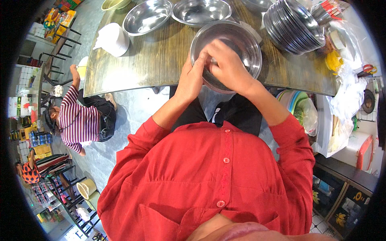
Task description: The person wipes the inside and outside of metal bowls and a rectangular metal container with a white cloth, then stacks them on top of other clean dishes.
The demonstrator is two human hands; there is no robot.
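A round stainless steel bowl [248,55] is tilted at the near edge of the wooden table [150,67], its lower part overhanging that edge. My left hand [193,72] grips its left rim, thumb on the inner side and fingers around the outside. Over the bowl's mouth, my right hand [224,60] is curled, with its fingertips close to the left thumb. Blur and the hand itself hide whether anything is between the right fingers.
Two steel bowls [147,18] [201,12] and a white paper roll [114,40] stand farther back. At right are a tall stack of steel bowls [291,28], scissors [367,70] and plastic bags [349,81]. A person in a striped shirt [80,120] is on the left.
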